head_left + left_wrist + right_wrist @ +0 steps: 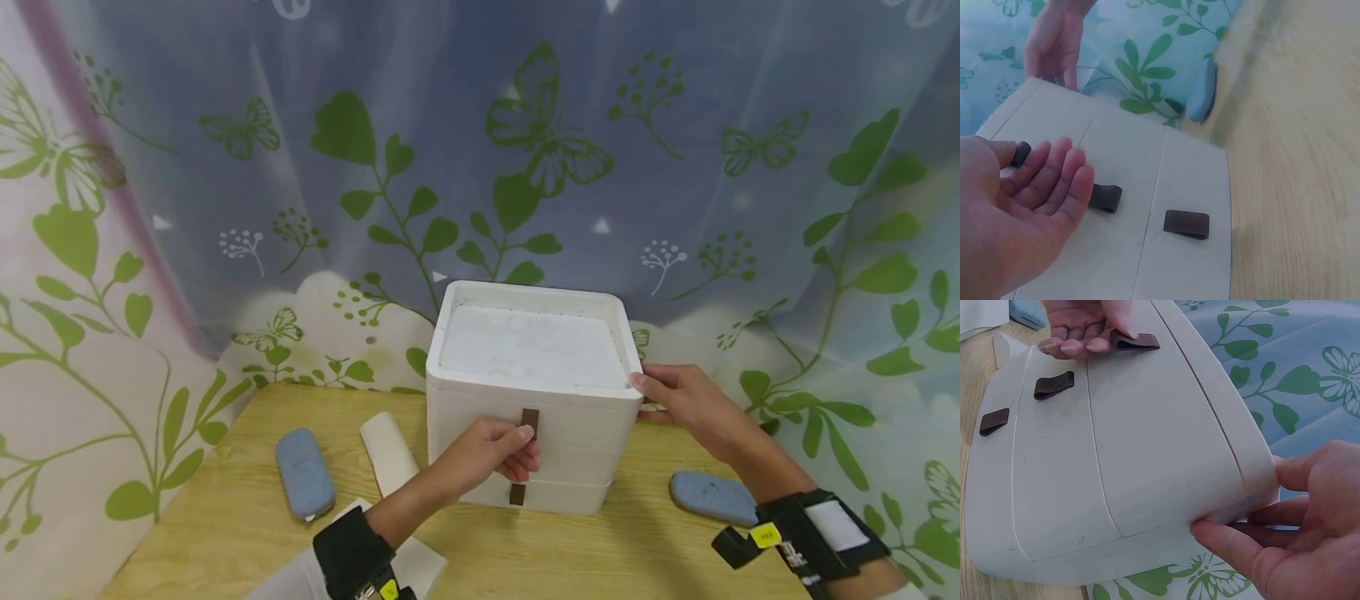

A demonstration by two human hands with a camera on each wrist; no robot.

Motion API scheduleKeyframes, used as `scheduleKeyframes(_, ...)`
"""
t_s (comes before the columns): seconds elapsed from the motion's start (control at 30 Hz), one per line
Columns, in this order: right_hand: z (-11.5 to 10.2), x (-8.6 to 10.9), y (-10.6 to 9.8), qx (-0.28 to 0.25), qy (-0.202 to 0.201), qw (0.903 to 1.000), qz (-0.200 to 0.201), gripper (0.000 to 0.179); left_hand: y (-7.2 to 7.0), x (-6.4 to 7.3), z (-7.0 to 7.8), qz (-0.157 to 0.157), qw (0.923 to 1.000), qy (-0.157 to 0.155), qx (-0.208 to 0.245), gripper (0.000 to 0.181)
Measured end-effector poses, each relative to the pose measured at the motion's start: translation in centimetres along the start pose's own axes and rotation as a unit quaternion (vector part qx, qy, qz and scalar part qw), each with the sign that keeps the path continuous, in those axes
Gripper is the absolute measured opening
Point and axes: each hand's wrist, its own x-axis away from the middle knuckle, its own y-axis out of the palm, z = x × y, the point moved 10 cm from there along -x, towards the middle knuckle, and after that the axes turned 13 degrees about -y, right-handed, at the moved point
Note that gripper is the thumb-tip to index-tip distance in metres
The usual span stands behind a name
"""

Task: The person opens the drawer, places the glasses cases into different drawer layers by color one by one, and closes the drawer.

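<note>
White and boxy, the drawer unit (581,437) stands on the wood-grained table (570,558) between one blue case (305,475) at left and another blue case (712,497) at right, the left hand (487,454) pinching its top brown tab (530,416) and the right hand (686,402) gripping its upper right corner.

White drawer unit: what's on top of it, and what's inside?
The white drawer unit has a rimmed top showing faint marks; the right hand's thumb touches its front corner. The inside cannot be seen: the drawer fronts cover any contents.
</note>
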Motion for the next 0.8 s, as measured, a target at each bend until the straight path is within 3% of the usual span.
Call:
scheduleKeyframes(0.17,-0.1,-0.1,0.2,0.000,-0.002,1.0000,0.002,0.067,-1.2,1.0,-0.7,0.025,0.9996,-0.003,-0.012,0.035)
scheduleKeyframes(0.3,0.0,0.0,0.2,-0.004,0.000,1.0000,0.003,0.066,-2.2,1.7,-1.5,0.062,0.9964,-0.011,-0.056,0.030)
scheduleKeyframes(0.5,0.1,0.0,0.2,-0.006,0.000,1.0000,-0.001,0.066,-1.9,2.0,-3.8,0.068,0.9889,-0.045,-0.124,0.030)
scheduleKeyframes(0.63,0.0,0.0,0.2,-0.006,-0.002,1.0000,-0.003,0.067,-1.3,1.6,-4.8,0.062,0.9915,-0.047,-0.104,0.035)
scheduleKeyframes(0.8,-0.1,0.0,0.0,-0.004,-0.004,1.0000,0.000,0.067,-0.6,1.0,-5.2,0.055,0.9970,-0.045,-0.029,0.038)
